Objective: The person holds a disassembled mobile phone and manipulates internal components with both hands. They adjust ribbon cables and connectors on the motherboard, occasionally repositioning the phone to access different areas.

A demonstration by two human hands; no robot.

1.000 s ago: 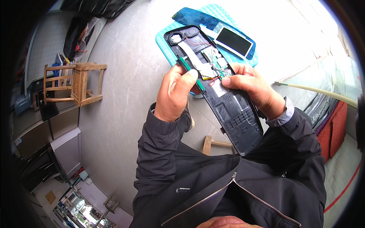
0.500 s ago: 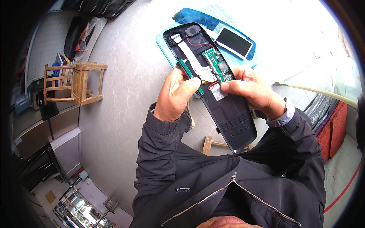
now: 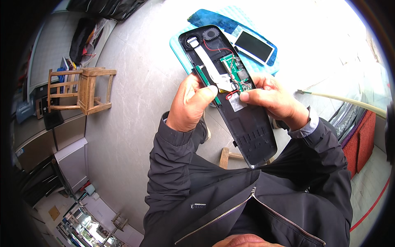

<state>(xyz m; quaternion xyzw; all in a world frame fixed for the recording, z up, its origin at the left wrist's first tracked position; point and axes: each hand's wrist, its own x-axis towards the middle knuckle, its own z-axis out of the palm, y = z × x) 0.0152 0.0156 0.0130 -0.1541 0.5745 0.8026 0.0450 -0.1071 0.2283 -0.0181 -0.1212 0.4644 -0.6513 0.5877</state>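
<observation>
Both hands hold a long black plastic device housing [image 3: 251, 131], its inside facing up, tilted over my lap. My left hand [image 3: 187, 103] grips its left edge, thumb lying by a narrow green circuit strip [image 3: 202, 77]. On the right edge my right hand [image 3: 275, 99] is closed, its thumb pressed inside just below a green circuit board [image 3: 233, 70]. A white ribbon cable [image 3: 207, 61] runs down from a round part at the far end. Beside that sits an oval dark speaker [image 3: 211, 33] with thin red wires. A silvery patch [image 3: 236, 103] lies near my right thumb.
Beyond the housing, a light-blue stool top [image 3: 177, 48] bears a white-framed screen [image 3: 254, 45] and a blue glossy panel [image 3: 214, 18]. A wooden chair [image 3: 88, 90] stands at left. A pale pole [image 3: 341, 98] and a red mat [image 3: 362, 142] are at right.
The housing has turned very slightly, its far end shifting a little right and its near end a little left. Both hands keep their grip.
</observation>
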